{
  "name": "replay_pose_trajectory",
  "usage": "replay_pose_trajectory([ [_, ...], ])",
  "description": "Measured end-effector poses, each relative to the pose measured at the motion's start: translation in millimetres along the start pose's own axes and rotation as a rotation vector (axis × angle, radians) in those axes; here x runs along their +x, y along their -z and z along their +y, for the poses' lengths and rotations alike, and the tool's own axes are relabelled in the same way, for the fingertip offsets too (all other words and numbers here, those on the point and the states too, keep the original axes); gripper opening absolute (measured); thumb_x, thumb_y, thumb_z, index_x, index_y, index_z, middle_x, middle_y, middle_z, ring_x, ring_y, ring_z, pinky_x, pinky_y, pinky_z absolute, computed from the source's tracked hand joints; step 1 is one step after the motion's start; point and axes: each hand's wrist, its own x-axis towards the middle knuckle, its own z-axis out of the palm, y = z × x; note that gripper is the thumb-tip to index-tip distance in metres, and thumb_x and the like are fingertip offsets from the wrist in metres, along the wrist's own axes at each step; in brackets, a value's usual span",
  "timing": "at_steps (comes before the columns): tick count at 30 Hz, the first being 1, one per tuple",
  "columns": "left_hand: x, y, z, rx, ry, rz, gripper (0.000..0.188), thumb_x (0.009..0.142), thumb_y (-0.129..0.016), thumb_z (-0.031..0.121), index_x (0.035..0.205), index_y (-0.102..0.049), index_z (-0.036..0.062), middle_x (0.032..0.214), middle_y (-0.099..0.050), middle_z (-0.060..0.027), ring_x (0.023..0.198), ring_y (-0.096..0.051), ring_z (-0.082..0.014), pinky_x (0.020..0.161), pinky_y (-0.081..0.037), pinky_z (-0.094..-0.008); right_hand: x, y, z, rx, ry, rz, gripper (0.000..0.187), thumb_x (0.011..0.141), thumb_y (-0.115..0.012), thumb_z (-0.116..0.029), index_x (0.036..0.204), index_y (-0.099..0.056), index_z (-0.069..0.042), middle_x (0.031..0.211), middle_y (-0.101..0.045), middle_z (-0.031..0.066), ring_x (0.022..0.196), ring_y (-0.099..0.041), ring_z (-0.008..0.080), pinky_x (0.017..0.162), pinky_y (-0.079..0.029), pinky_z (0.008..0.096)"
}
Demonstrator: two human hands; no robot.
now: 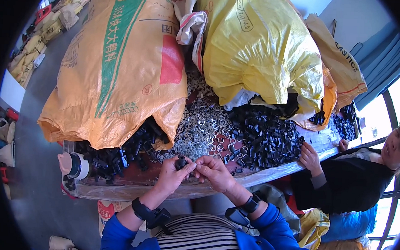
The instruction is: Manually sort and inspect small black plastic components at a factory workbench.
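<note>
The room is big, with a grey floor (53, 162), bags lined up far off on the left, and a blue curtain (379, 73) by bright windows on the right. A co-worker (337, 182) sits at that side, one hand (310, 158) on the heap.

The counter (110, 190) has a dark red top and shiny plastic along its edge. A big orange bag (135, 72) and a yellow bag (262, 51) lie on it with their mouths this way. If one got bumped, I think it could slide and dump more bits out.

Silver rings (204, 129) and black bits (267, 135) lie heaped side by side, touching, so a sweeping arm could mix them. Bits near the edge could drop off. The pink-topped bottle (78, 165) stands at the left corner, where a knock could tip it.

The left hand (175, 172) holds one black piece (181, 162) up over the front of the counter. The right hand (214, 171) is pinched close beside it; I can't tell if something tiny is inside. A loose pinch could let the piece slip and get lost in the heap.
</note>
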Motion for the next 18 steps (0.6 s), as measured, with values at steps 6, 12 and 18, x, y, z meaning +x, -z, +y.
replay_pose_trajectory([
  [6,0.5,0.8,-4.4,-0.025,0.101,0.067,0.009,0.077,-0.057,0.011,0.076,-0.055,0.0025,0.056,-0.048,0.0032,0.048,-0.042,-0.0032,0.043,-0.033,-0.0166,-2.5,4.3,-2.1,-0.188,0.145,0.110,0.009,0.083,-0.046,-0.010,0.078,-0.048,-0.002,0.065,-0.051,0.0008,0.054,-0.046,0.0047,0.049,-0.038,0.0170],
  [12,0.9,-4.7,2.5,-0.059,0.151,0.090,0.011,0.077,-0.055,0.011,0.083,-0.053,0.0021,0.058,-0.046,0.0024,0.048,-0.041,-0.0051,0.043,-0.032,-0.0172,-4.8,16.3,-4.7,-0.198,0.179,0.128,0.010,0.083,-0.047,-0.010,0.077,-0.048,-0.001,0.064,-0.053,0.0012,0.054,-0.047,0.0050,0.049,-0.039,0.0177],
  [18,9.2,-7.1,4.4,-0.141,0.150,-0.061,0.018,0.078,-0.053,0.011,0.093,-0.050,0.0012,0.064,-0.048,0.0002,0.052,-0.043,-0.0060,0.046,-0.033,-0.0177,0.3,17.7,-2.9,-0.244,0.164,0.135,0.009,0.082,-0.048,-0.008,0.077,-0.049,0.000,0.062,-0.052,0.0008,0.052,-0.047,0.0048,0.048,-0.039,0.0179],
])
